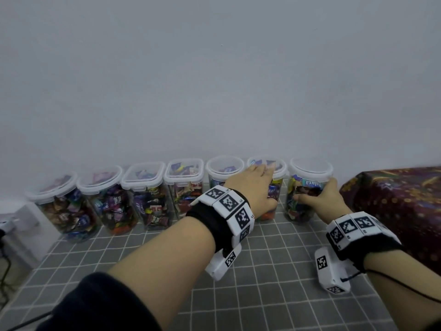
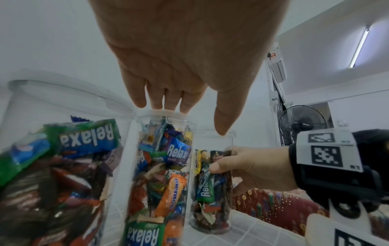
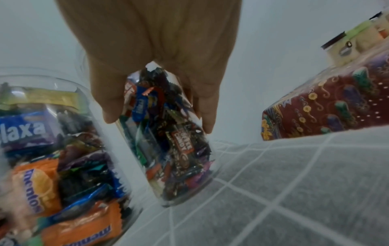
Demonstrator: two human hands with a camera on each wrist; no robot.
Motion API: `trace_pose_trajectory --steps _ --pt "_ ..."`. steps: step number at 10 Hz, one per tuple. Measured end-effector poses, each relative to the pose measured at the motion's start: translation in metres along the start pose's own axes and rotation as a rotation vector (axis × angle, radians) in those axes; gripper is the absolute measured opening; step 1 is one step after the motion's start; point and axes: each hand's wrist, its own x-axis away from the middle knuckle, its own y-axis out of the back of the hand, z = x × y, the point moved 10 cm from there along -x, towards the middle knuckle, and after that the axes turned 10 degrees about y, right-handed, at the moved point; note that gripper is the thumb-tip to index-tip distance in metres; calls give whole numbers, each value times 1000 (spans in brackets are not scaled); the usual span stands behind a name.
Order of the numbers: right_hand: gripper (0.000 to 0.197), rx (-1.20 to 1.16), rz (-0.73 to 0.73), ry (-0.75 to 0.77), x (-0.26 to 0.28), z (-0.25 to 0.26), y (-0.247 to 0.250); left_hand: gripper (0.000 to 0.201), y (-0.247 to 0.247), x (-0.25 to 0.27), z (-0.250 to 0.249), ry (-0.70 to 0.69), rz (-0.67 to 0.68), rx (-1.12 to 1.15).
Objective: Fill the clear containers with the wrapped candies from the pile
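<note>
Several clear lidded containers full of wrapped candies stand in a row against the wall. My left hand [image 1: 257, 185] reaches over the second container from the right [image 1: 278, 169], its straight fingers [image 2: 164, 103] resting on the white lid and the thumb hanging beside it. My right hand [image 1: 319, 199] grips the rightmost container [image 1: 310, 168] low on its side, thumb in front and fingers round the far side [image 3: 206, 116]. That container [image 3: 179, 166] stands on the mat, candies reaching part way up. No loose candy pile is in view.
The other filled containers [image 1: 143, 194] line the wall to the left. A grey grid-patterned mat [image 1: 274, 259] covers the table. A red patterned cloth-covered block [image 1: 393, 199] sits close to the right of the rightmost container. A wall plug and cable [image 1: 9, 225] are at the far left.
</note>
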Motion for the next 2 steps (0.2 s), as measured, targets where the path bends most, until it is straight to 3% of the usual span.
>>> trace_pose_trajectory --steps 2 --pt "81 -19 59 7 -2 -5 -6 76 11 10 5 7 5 134"
